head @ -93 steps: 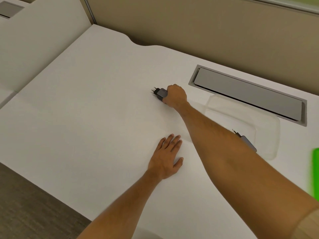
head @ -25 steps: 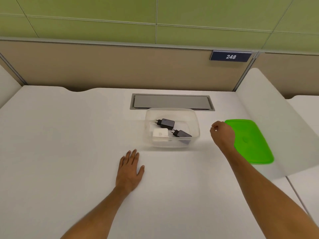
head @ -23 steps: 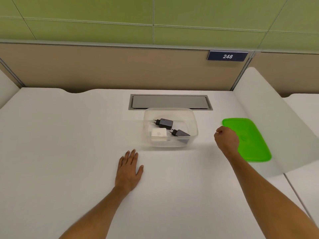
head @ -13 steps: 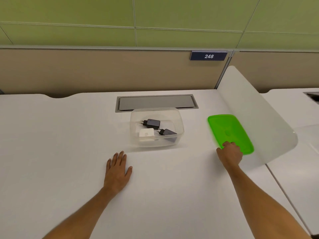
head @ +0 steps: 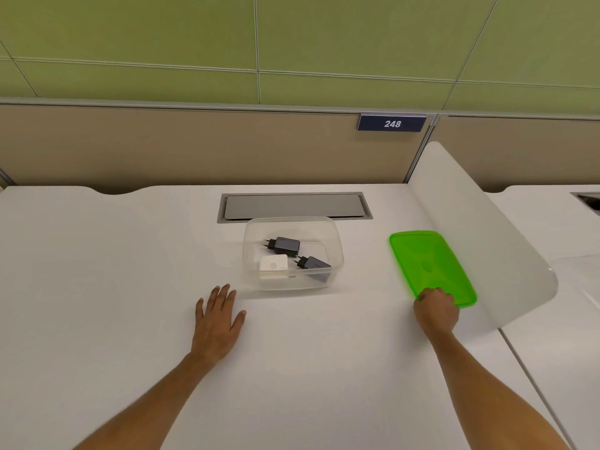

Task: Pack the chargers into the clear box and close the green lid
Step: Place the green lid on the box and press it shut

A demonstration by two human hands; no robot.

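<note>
One grip (head: 436,308) closed on green lid (head: 428,264).

Right hand (head: 436,308) covers the near corner of the flat green plastic lid (head: 428,264); grip unclear. Both forearms cut off at bottom edge.

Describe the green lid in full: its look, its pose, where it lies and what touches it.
The green lid is a bright green rounded rectangle, seemingly translucent plastic, with a raised rim and a faint moulded pattern around a small oval at its centre. It sits on the white desk, off the clear box and to its right, beside a white divider panel. Its long side runs away from the person, slightly angled. The right hand grips its near edge; whether that edge is lifted cannot be told.
</note>
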